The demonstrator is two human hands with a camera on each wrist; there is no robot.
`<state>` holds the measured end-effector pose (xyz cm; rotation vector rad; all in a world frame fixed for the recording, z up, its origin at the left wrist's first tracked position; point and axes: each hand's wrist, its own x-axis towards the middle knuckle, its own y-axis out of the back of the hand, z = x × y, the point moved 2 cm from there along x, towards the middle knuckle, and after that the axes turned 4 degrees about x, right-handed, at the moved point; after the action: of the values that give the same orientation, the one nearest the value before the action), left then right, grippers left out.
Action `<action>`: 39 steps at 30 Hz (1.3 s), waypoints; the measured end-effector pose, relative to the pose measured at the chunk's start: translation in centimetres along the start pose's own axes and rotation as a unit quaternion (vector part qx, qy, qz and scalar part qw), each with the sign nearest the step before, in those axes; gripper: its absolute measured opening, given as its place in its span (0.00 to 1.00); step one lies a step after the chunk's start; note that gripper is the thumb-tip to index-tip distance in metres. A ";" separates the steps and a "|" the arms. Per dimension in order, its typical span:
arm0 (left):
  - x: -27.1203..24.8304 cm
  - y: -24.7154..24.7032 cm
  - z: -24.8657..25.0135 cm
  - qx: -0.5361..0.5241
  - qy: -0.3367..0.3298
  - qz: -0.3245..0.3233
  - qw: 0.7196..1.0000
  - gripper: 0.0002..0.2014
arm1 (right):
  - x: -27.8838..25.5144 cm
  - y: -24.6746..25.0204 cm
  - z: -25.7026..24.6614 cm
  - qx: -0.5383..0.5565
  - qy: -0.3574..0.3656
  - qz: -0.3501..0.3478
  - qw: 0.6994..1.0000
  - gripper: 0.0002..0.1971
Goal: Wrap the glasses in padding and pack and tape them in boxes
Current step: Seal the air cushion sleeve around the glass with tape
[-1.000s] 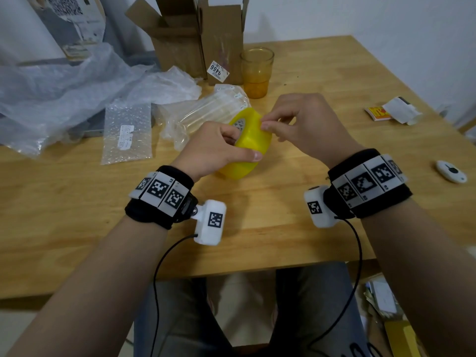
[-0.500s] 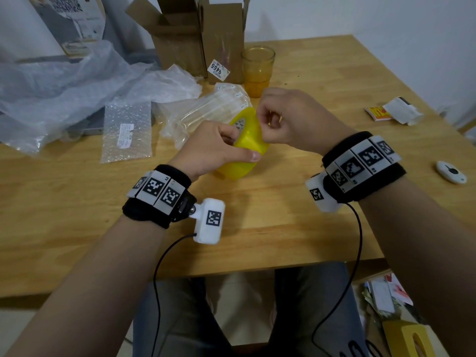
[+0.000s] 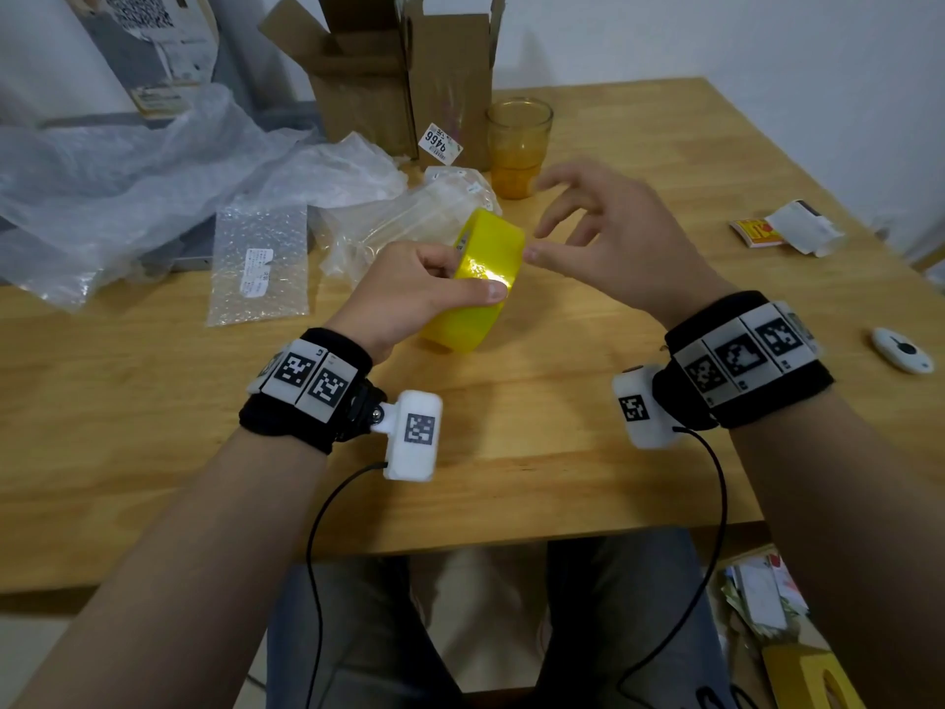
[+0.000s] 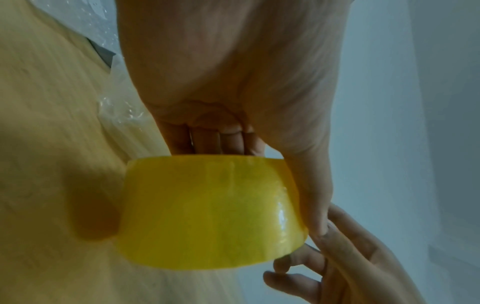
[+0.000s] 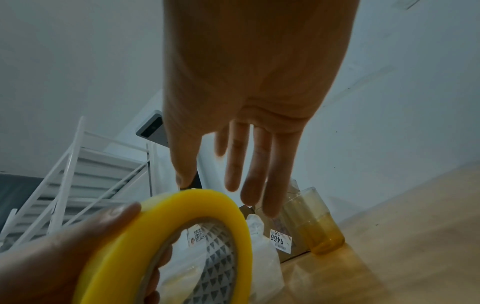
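Yellow tape roll [image 3: 480, 278] gripped by left hand [image 3: 409, 294], cardboard core only in right-wrist view

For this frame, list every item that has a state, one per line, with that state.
Tape roll: on edge, gripped, no strip pulled free.
Left hand: grips the roll, fingers through the core.
Right hand: fingers spread, holding nothing.
Amber glass: upright, unwrapped, on the table.
Cardboard boxes: flaps open, untaped.
Air-column padding: lying flat behind the roll.
Bubble bag: flat.
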<state>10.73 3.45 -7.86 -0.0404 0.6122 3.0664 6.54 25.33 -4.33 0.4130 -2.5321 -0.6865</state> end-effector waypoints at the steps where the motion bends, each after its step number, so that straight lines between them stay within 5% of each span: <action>1: 0.0 0.0 0.0 -0.002 -0.001 0.000 1.000 0.24 | 0.2 -0.1 0.0 -0.008 0.001 -0.016 1.000 0.25; 10: -0.2 -0.1 -0.1 -0.014 -0.005 -0.005 1.000 0.26 | 0.5 -0.6 -0.3 -0.034 -0.009 -0.046 0.998 0.12; 13: -0.3 -0.2 -0.1 -0.007 -0.011 -0.005 1.000 0.29 | 0.3 -0.8 -0.8 -0.018 -0.037 -0.018 0.999 0.12; 17: -0.3 -0.1 -0.1 -0.008 -0.007 0.001 1.000 0.20 | 0.5 -0.4 -1.1 0.017 -0.083 0.065 0.994 0.16; 24: -0.4 -0.1 -0.2 -0.005 -0.018 -0.002 1.000 0.34 | 0.8 -0.5 -0.9 0.012 -0.111 0.053 0.992 0.05; 30: -0.5 -0.1 -0.3 -0.008 -0.008 -0.004 1.000 0.27 | 0.2 -1.1 -1.3 0.030 -0.124 0.074 0.989 0.15; 34: -0.5 -0.3 -0.4 -0.013 0.001 0.009 1.000 0.18 | -0.1 -2.1 -2.0 0.057 -0.070 0.100 0.991 0.14; 39: -0.6 -0.6 -0.1 -0.020 -0.002 0.020 1.000 0.23 | -0.7 -2.2 -2.2 0.007 -0.033 0.055 0.998 0.16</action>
<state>11.39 3.97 -8.13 -0.0238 0.5590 3.1172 8.66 22.93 -4.12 0.2560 -2.6014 -0.6515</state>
